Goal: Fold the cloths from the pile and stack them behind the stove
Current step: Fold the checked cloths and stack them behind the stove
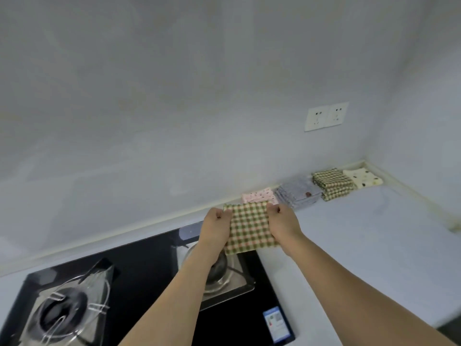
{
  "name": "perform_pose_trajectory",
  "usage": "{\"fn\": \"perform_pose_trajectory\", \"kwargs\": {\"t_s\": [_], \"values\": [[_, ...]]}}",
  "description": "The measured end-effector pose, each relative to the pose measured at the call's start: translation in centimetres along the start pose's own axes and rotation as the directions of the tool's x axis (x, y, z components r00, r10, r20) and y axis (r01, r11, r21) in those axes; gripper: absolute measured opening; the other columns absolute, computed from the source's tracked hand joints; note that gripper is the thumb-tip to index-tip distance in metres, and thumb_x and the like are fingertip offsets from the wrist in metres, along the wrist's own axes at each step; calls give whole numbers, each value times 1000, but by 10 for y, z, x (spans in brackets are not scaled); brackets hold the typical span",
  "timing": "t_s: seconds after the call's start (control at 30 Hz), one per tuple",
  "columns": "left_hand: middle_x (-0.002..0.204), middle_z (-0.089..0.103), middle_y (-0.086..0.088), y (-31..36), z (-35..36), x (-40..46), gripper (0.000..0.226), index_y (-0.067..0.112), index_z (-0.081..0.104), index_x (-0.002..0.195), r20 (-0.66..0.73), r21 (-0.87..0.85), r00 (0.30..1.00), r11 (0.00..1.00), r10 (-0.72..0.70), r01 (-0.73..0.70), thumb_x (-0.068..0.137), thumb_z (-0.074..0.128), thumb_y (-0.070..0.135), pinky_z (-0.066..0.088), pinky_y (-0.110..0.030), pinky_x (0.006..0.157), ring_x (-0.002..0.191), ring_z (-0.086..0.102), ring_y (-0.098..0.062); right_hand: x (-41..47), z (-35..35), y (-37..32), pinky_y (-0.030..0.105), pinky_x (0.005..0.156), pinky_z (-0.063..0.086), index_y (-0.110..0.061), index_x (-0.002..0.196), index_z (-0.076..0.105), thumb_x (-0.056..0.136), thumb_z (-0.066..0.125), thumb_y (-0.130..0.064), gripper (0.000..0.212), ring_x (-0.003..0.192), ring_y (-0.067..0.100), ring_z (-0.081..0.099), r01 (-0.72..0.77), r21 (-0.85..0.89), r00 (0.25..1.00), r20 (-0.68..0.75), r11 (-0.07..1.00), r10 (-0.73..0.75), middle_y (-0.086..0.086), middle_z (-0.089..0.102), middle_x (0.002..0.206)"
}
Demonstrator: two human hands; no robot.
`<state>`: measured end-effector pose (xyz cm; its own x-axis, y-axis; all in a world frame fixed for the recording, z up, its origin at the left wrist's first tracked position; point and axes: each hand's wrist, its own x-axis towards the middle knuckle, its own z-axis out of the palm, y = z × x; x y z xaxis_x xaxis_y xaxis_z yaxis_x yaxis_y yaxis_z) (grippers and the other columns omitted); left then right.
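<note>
Hands: left hand and right hand each pinch a far corner of the folded checked cloth, held taut above the stove.
Handling: the cloth looks light, soft and limp; taking it at the corners should keep the fold square.
Stack: behind it, along the wall, lie a pink dotted cloth, grey cloths, checked cloths and a cream spotted cloth.
Table: pale, smooth surface.
Stove: glossy black glass, metal burners.

We are in a home kitchen: a black gas stove set in a pale countertop, wall sockets above.
</note>
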<state>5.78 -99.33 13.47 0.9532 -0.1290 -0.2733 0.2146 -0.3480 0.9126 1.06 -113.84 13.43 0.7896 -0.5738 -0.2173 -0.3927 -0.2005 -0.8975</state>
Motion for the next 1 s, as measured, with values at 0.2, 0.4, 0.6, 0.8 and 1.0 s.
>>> {"fn": "perform_pose_trajectory", "kwargs": {"t_s": [0.2,0.4,0.6,0.8,1.0], "values": [[75,40,-5,33,74,36,21,16,43,81,33,-64,999,998,-11,13,96,50,29,28,-27,53,68,37,-18,60,-63,6,35,76,46,-8,118,49,98,30,-20,31,94,24,58,-193,102,980,67,976,187,6,59,103],[86,58,-5,71,193,78,16,14,49,86,141,-107,986,989,-88,104,98,49,24,45,-24,52,73,54,-18,143,-152,27,39,75,50,-10,112,56,94,31,-10,30,85,26,61,-229,112,971,-44,967,235,15,63,97],[80,57,-6,115,317,140,20,15,46,79,134,-115,983,983,-129,145,99,46,19,46,-26,48,69,55,-19,264,-237,50,34,77,46,-13,131,49,96,33,-7,39,94,21,54,-188,55,979,-68,981,191,3,56,115],[81,56,-5,141,401,206,17,15,47,83,98,-16,985,990,-141,143,99,45,18,53,-31,55,69,54,-19,360,-276,77,30,72,45,-13,124,60,92,36,-11,39,97,19,57,-188,77,980,-46,979,192,4,63,117],[93,62,-4,132,442,261,15,14,54,110,70,10,979,982,-191,191,100,46,20,57,-38,70,79,61,-19,417,-281,96,34,85,49,-17,130,55,95,38,-17,39,104,21,58,-206,31,978,-20,978,207,3,59,126]]}}
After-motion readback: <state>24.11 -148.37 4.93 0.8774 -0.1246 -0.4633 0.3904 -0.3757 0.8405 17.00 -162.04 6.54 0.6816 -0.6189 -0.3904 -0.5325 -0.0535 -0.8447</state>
